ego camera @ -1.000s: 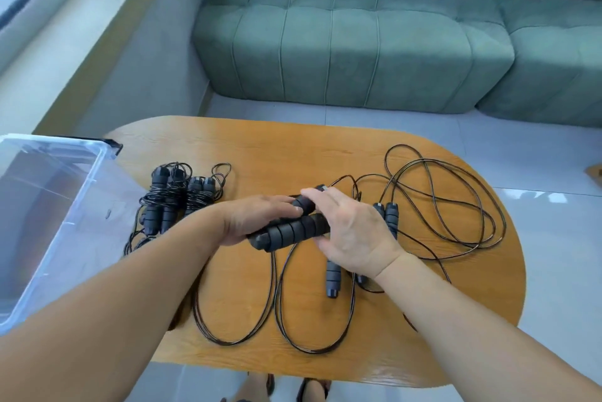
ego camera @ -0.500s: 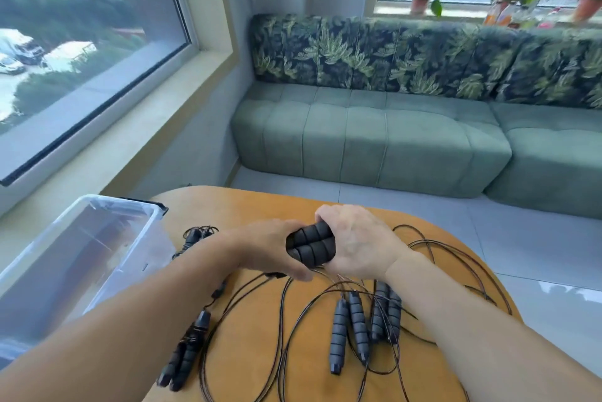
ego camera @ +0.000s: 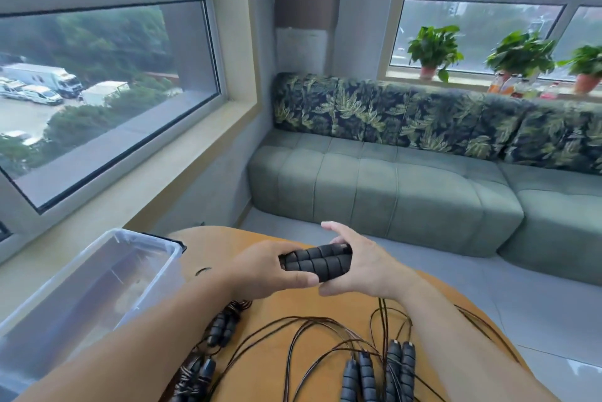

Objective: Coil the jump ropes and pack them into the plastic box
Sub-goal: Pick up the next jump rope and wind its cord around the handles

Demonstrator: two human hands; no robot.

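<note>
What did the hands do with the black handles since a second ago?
Both hands lifted the pair of black handles up off the wooden table. The right hand loosened, its fingers now spread open behind them, while the left hand keeps gripping their end. The coiled ropes, loose ropes and plastic box stayed put.
</note>
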